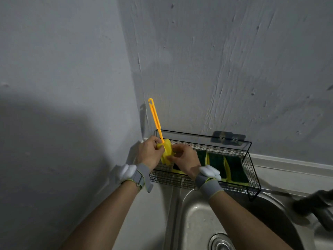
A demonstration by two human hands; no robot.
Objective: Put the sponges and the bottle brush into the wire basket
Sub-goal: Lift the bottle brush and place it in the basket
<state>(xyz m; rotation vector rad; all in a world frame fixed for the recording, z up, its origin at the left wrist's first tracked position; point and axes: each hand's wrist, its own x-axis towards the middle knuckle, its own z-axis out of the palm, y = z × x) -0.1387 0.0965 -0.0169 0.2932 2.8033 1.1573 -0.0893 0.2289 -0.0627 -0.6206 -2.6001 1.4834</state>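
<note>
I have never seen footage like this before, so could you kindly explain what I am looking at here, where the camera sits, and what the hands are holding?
There is no machine: a person wears one wide-angle camera on the head, looking forward and down at their own bare hands. The left hand and right hand together hold a yellow bottle brush by its sponge head; its orange handle points up along the wall corner. Just behind is a black wire basket fixed to the wall, with green-and-yellow sponges standing inside. Below is a steel sink. The grey and white pieces at the wrists look like wrist straps.
</note>
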